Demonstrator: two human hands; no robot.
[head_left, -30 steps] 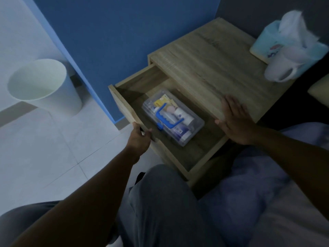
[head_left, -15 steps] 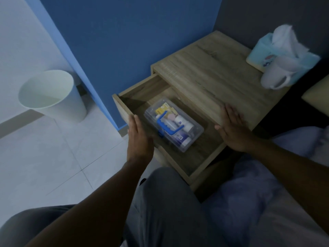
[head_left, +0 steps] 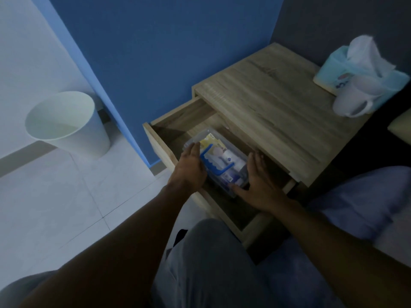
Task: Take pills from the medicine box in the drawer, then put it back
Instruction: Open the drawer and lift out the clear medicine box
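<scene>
The wooden drawer (head_left: 178, 114) of the nightstand stands pulled out. Inside it lies a clear plastic medicine box (head_left: 224, 158) with a blue handle (head_left: 213, 168) on its lid; bottles and packets show through the plastic. My left hand (head_left: 191, 170) reaches into the drawer with its fingers spread along the box's left side. My right hand (head_left: 258, 185) is at the box's right side, fingers spread, thumb against the near corner. The box rests on the drawer floor between both hands.
The nightstand top (head_left: 278, 107) carries a light-blue tissue box (head_left: 333, 70) and a white mug (head_left: 353, 98) at its far right. A white waste bin (head_left: 66, 123) stands on the tiled floor to the left. My knee is below the drawer.
My left hand let go of the drawer front and moved in to the box's left side. My right hand left the nightstand edge and came down to the box's right side.
</scene>
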